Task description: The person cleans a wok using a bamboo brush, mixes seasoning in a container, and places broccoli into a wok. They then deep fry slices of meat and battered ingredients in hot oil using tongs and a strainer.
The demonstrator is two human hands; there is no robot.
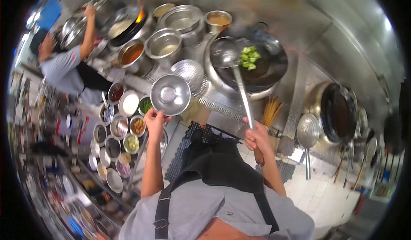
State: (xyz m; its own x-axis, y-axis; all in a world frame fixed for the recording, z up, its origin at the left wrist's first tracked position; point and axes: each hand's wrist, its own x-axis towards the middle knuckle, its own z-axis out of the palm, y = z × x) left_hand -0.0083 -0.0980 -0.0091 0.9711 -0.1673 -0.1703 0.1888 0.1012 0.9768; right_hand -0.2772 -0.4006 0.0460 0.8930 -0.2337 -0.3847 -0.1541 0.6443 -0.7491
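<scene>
Shiny metal bowl point(170, 95) and ladle point(242, 92), matt cloth apron point(220, 169)

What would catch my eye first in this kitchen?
Probably the bright green vegetable pieces in the dark wok, right of upper centre, where the ladle in the right hand reaches. Next, the shiny steel bowl in the left hand. At upper left, an orange flame glows at a second wok's rim.

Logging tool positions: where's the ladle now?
Head view, just right of centre: the ladle is in the right hand, its cup at the wok, immediately left of the greens.
</scene>
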